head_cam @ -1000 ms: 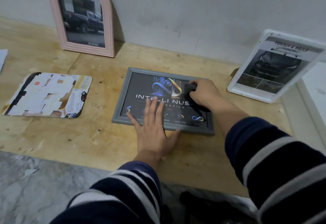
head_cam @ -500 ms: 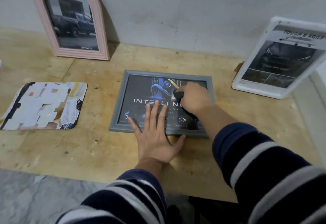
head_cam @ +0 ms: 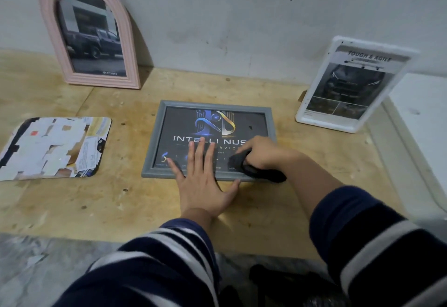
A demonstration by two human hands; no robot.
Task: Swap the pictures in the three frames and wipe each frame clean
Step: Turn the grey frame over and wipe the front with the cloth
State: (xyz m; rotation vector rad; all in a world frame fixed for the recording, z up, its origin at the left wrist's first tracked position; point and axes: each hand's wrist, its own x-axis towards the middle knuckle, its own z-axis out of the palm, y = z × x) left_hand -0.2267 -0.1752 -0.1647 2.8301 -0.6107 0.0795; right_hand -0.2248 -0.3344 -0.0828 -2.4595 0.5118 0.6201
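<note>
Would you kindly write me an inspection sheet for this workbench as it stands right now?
Surface: plywood bench top, scuffed and stained.
Job's things: grey frame lies flat with a logo print facing up; pink arched frame with a truck photo leans on the wall; white frame with a car flyer stands tilted at right; black cloth lies over the grey frame's near right corner.
Clutter: a worn, peeling board lies flat at left.
Grippers: left hand presses flat on the grey frame's near edge; right hand grips the cloth.
Cables: nothing seen.
Surroundings: marked grey wall behind; white ledge at right.
</note>
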